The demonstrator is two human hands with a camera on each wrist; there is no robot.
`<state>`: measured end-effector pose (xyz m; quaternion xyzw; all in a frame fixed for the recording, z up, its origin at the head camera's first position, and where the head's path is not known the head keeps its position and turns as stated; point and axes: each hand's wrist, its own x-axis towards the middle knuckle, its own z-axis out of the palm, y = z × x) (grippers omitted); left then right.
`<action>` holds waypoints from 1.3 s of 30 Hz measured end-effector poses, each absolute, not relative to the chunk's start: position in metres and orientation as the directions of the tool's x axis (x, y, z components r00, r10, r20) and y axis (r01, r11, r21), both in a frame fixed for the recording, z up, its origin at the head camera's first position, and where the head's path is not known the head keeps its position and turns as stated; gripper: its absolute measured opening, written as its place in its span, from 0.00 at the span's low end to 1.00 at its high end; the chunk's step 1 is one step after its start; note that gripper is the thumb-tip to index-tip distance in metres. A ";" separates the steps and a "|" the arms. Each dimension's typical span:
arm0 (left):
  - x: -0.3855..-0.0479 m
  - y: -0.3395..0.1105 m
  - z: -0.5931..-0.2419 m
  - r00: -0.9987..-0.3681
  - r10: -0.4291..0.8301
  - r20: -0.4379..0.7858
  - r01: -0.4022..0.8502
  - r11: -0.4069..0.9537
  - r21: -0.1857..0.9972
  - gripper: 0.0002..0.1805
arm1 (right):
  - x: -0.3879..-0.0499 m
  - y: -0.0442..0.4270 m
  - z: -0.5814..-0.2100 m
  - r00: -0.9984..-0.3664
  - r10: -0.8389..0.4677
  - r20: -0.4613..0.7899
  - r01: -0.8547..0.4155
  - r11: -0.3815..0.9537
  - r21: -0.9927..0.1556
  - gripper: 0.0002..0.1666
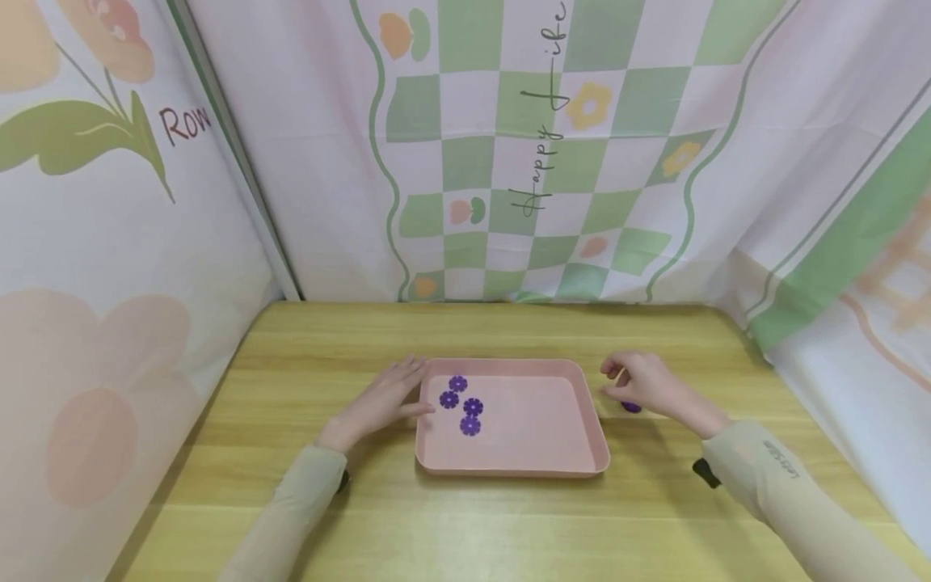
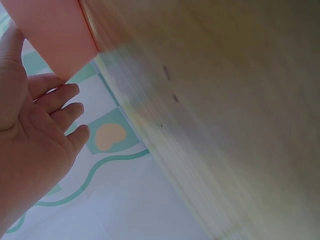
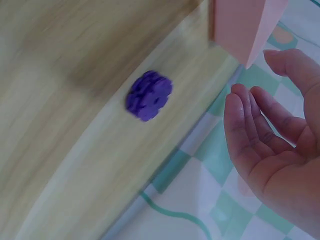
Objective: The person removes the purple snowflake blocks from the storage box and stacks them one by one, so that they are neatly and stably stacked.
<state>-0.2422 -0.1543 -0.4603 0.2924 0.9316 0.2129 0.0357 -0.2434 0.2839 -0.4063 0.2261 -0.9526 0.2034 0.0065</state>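
Near right hand, stacked discs.

Scene viewed from above and from both wrists

From head height, the wooden table, the pink tray, the left hand, the right hand and the checkered cloth behind are viewed forward and downward, from farthest off. From the wrists, each palm is seen much nearer, with the table's far edge slanted: the left is framed at the left border, the right at the right. Tray and cloth are shared by all three views; the purple pieces are shared by the head and right wrist views.
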 end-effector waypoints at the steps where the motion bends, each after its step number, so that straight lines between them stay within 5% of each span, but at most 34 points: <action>1: -0.242 -0.154 -0.461 -0.827 0.560 0.060 0.529 0.737 0.421 0.45 | -0.243 0.282 -0.406 -0.895 -0.432 0.107 -0.438 0.812 -0.385 0.15; 39: -0.243 -0.155 -0.459 -0.831 0.555 0.044 0.520 0.745 0.417 0.46 | -0.250 0.200 -0.406 -0.735 -0.670 0.107 -0.642 0.635 -0.430 0.10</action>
